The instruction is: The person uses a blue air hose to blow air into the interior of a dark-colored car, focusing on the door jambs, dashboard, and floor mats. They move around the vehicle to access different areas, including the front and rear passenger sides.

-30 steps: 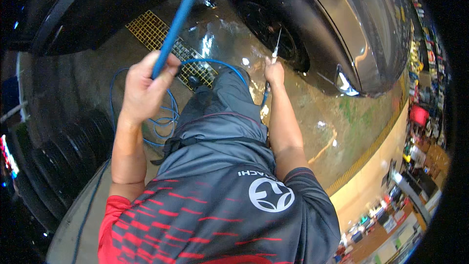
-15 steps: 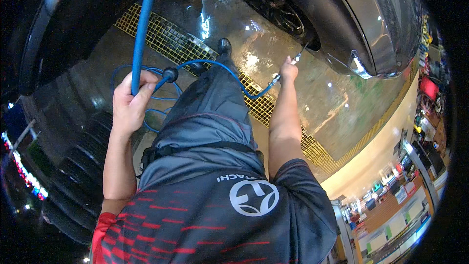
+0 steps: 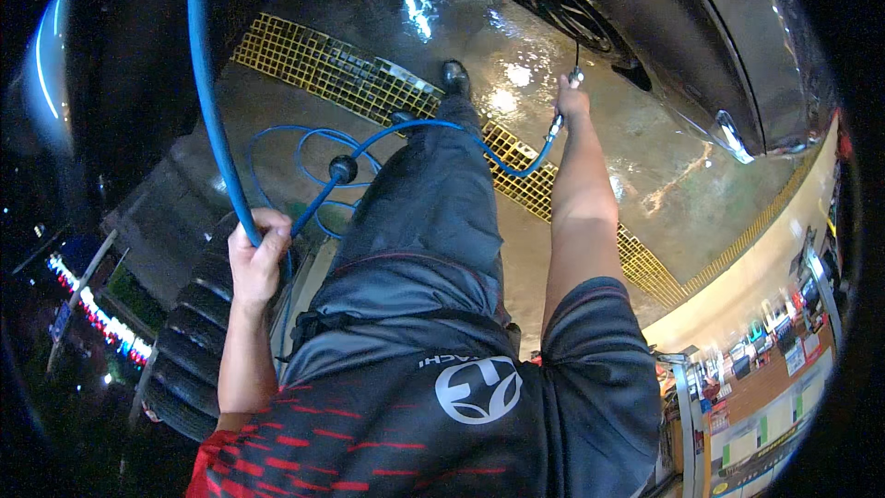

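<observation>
“Blue hose (image 3: 206,92) drops from the upper left of the frame. What lies along that side?”

“Dark tyres (image 3: 194,350) at lower left, then the left hand (image 3: 260,258) at centre left, its fingers curled about the hose with the thumb pressed against it. It sits lower in the frame than half a second ago.”

“And the black ball (image 3: 343,169) on the hose?”

“Up and right of that hand, farther from it than before. I'd judge that more line now runs beyond the grip, so the other end has extra slack.”

“Going on rightward?”

“Yellow grating (image 3: 304,55) slants across the middle, partly behind the hose's bend. Then the right hand (image 3: 575,103), right of centre in the upper half, closed round a slim gun (image 3: 576,77) joined to the hose.”

“How has its aim changed?”

“The nozzle (image 3: 578,52) slanted toward the upper right a moment ago; now it points almost straight up the frame, at the wheel (image 3: 558,2) of the dark car (image 3: 705,46). To me that lines it up better with the wheel. Whether the tip touches it, I can't tell.”
</observation>
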Available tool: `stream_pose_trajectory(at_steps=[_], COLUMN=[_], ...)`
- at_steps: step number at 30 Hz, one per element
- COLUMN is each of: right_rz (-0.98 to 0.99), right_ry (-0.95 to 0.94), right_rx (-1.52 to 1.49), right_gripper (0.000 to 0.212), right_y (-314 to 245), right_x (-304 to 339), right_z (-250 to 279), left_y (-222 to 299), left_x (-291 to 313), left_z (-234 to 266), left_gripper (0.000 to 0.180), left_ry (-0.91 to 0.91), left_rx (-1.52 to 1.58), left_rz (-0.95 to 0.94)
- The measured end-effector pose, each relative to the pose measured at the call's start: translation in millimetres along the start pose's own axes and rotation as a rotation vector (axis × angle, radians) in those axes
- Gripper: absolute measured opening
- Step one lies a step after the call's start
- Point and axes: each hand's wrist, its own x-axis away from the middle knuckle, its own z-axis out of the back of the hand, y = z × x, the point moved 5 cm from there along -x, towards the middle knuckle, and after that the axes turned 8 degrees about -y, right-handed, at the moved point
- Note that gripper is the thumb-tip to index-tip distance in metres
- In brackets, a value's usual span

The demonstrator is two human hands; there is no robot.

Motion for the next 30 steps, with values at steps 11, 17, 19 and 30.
stream_pose_trajectory(at_steps=[11, 17, 19, 30], right_rz=[0.218, 0.373, 0.350, 0.140], right_ry=[-0.110, -0.105, -0.044, 0.785], right_rx=[0.442, 0.271, 0.204, -0.352], right_gripper=[0.072, 0.068, 0.062, 0.048], right_y=[-201.9, -256.7, -264.2, -187.4], right_x=[43.7, 117.6, 150.4, 252.6], right_z=[-116.3, -174.5, -180.0, -123.4], left_y=[-1.3, -13.4, -20.6, -25.6], left_x=[11.5, 4.9, -1.4, -11.6], left_z=[23.9, 62.3, 79.8, 192.0], left_gripper=[0.004, 0.007, 0.008, 0.012], left_ry=[0.041, -0.010, -0.040, -0.180], left_rx=[0.093, 0.110, 0.129, 0.052], left_rz=[0.021, -0.009, -0.018, -0.230])
